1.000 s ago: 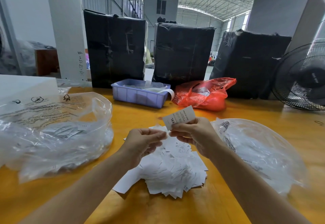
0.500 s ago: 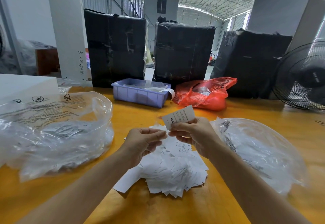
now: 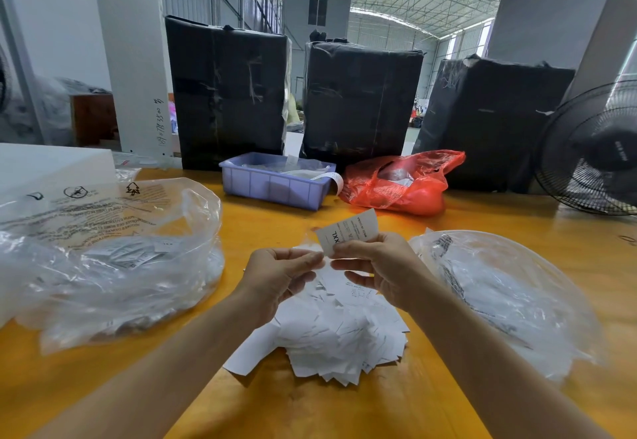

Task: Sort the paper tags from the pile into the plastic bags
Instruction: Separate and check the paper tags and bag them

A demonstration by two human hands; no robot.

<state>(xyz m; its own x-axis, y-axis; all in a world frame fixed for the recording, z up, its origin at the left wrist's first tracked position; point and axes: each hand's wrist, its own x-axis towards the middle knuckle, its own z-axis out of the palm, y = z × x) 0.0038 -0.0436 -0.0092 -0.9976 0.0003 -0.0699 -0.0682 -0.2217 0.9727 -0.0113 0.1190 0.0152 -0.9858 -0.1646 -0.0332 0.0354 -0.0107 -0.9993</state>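
Note:
A loose pile of white paper tags (image 3: 331, 335) lies on the yellow table just in front of me. Above it my right hand (image 3: 375, 266) pinches one paper tag (image 3: 350, 231) printed "XXL", held upright. My left hand (image 3: 279, 273) has its fingers curled, and its thumb and forefinger meet at the tag's lower left corner. A clear plastic bag (image 3: 113, 256) with printed warnings and several tags inside sits to the left. Another clear plastic bag (image 3: 499, 293) holding tags lies to the right.
A purple plastic bin (image 3: 275, 183) and a red plastic bag (image 3: 400, 187) sit farther back on the table (image 3: 344, 411). Three black wrapped bales (image 3: 227, 93) stand behind them. A black fan (image 3: 593, 152) stands at the right edge, a white box (image 3: 51, 166) at the left.
My left fingertips have closed the small gap to the tag's lower corner. The right hand and its tag have hardly moved.

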